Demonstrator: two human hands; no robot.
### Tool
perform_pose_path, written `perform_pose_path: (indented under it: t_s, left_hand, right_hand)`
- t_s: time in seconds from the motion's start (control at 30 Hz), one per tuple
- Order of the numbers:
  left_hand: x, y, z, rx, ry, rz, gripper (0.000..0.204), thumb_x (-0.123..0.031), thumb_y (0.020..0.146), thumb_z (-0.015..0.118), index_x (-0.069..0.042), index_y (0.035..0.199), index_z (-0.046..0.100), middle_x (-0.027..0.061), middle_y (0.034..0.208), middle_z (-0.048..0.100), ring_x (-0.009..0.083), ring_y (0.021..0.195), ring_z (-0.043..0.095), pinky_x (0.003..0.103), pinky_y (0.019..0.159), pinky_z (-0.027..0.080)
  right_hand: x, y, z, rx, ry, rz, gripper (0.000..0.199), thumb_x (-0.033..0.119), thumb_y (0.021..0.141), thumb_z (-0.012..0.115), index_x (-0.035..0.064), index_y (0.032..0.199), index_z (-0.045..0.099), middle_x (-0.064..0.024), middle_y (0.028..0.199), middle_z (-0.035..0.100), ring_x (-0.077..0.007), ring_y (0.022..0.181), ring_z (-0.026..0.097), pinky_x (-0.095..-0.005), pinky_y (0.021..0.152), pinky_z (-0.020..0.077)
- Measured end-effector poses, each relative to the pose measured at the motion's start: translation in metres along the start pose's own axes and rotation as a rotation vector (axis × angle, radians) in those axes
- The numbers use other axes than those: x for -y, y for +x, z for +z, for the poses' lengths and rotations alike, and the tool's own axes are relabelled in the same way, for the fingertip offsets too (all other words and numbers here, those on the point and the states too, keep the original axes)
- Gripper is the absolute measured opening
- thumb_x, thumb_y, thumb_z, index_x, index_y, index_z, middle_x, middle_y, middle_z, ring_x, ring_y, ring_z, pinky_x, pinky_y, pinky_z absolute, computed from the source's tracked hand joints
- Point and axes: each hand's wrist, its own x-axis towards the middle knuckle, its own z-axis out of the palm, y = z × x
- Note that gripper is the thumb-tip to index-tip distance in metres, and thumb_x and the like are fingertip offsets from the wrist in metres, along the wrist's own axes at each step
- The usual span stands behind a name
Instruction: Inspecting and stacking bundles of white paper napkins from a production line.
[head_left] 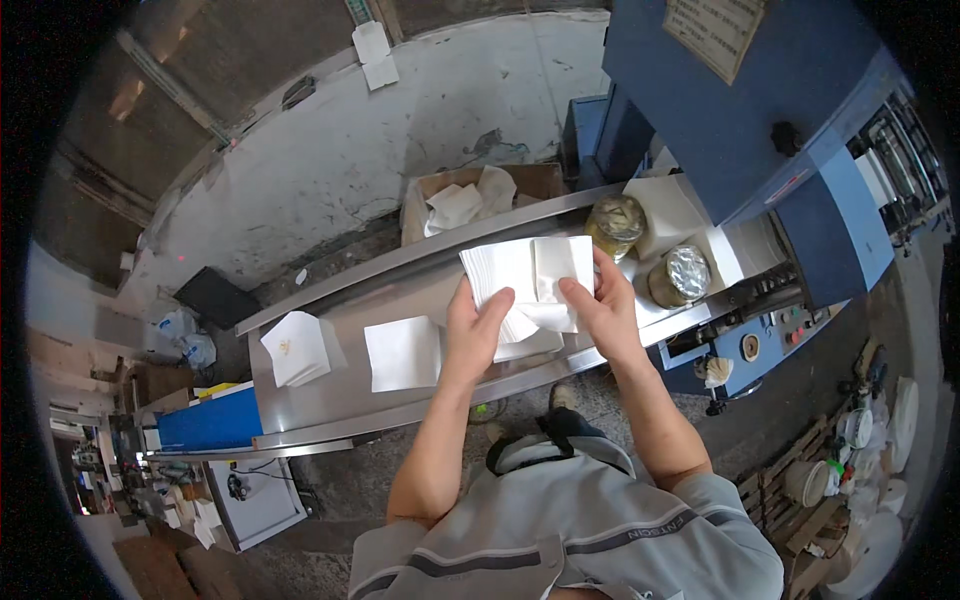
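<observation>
A stack of white paper napkins [515, 275] is held above the steel conveyor table [345, 395]. My left hand [472, 330] grips its lower left side, and my right hand [602, 305] grips its right edge. One napkin at the front is folded or bent under my right thumb. Another white napkin stack [403, 353] lies flat on the table just left of my left hand. A third stack [296, 348] sits farther left, tilted.
Two foil-topped jars [680, 275] [615, 222] stand on the table's right end beside a blue machine [780, 130]. A cardboard box [470, 195] with white paper sits behind the table. Paper rolls [880, 480] lie at the far right on the floor.
</observation>
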Motion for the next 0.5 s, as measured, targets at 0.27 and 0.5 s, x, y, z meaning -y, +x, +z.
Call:
perform_pose_path:
  t_s: [0.27,0.5]
  left_hand:
    - [0.001,0.003,-0.015,0.034,-0.046,-0.003,0.032,-0.01,0.094,0.058,0.003,0.122,0.052,0.008,0.11,0.064,0.0124,0.096,0.06,0.028,0.084,0.049]
    - [-0.037,0.079,-0.07,-0.205,0.324,0.302,0.032,-0.003,0.092,0.054,0.005,0.123,0.052,0.011,0.11,0.065,0.0163,0.099,0.061,0.031,0.086,0.049]
  right_hand:
    - [-0.006,0.009,-0.021,-0.001,0.172,0.085,0.054,0.004,0.088,0.064,-0.0044,0.136,0.041,-0.011,0.113,0.064,-0.0149,0.099,0.063,-0.0278,0.086,0.05]
    - [0.006,0.013,-0.056,-0.096,0.343,0.084,0.043,0.009,0.09,0.061,-0.0023,0.129,0.048,-0.0106,0.115,0.064,-0.0168,0.1,0.064,-0.0298,0.087,0.0511]
